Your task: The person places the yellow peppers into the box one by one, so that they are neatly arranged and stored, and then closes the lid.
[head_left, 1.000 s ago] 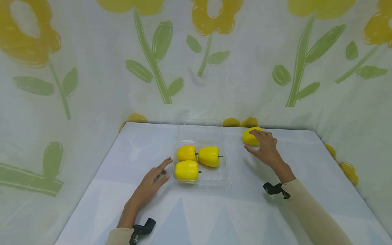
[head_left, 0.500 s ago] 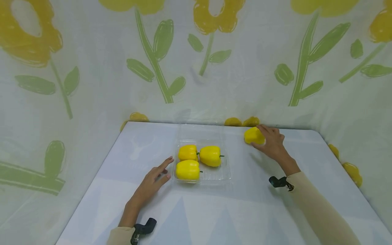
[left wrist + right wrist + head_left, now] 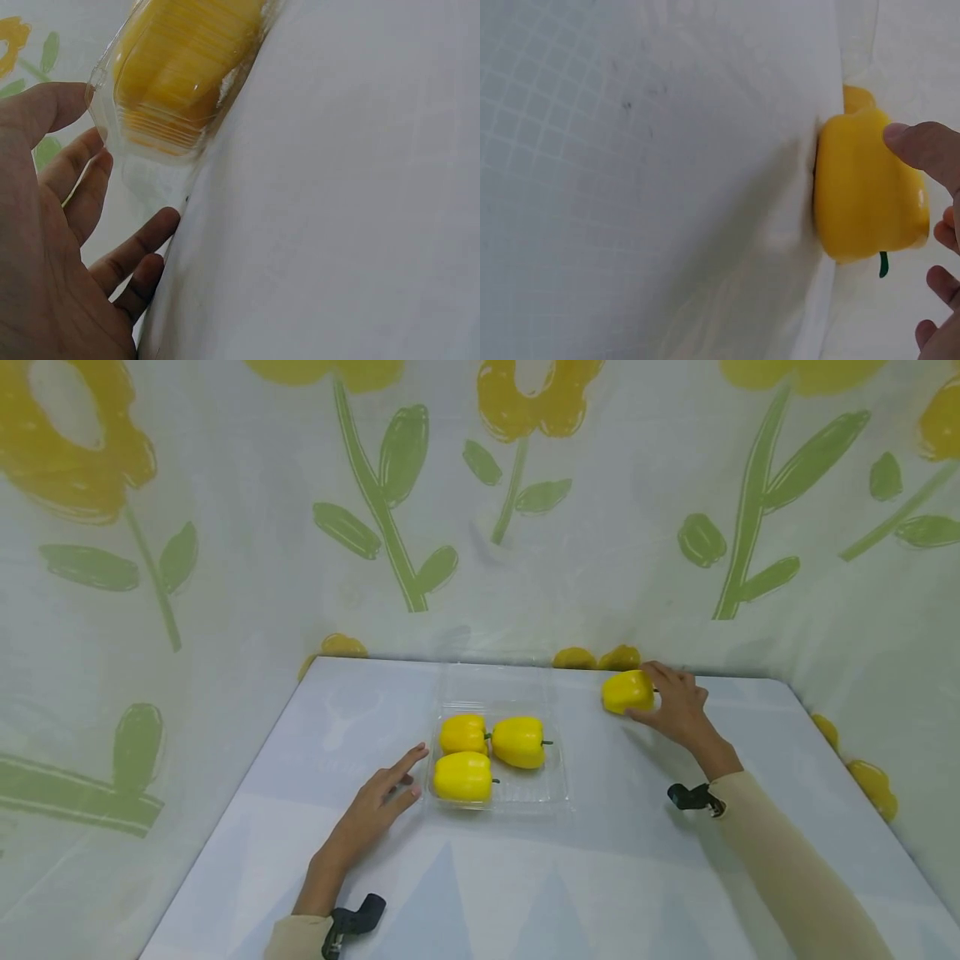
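A yellow bell pepper (image 3: 627,692) lies on its side near the table's back edge, its green stem pointing right. My right hand (image 3: 673,706) is spread around its stem end. In the right wrist view the thumb (image 3: 922,150) touches or nearly touches the bell pepper, while other fingers stand apart from it. Further left, a clear plastic clamshell box (image 3: 528,789) stands with its lid raised at the back. Inside are three yellow bell peppers (image 3: 462,777). My left hand (image 3: 371,810) is at the box's left side, fingers loosely extended, thumb and a fingertip at its rim.
The white table (image 3: 600,877) ends at a cloth wall (image 3: 615,527) printed with yellow flowers and green leaves. More cloth hangs along both sides. Each wrist carries a small black camera (image 3: 358,917).
My right hand has shifted right along the single bell pepper, and its stem now shows. That bell pepper stays put on the table. The left hand and the box have not moved.
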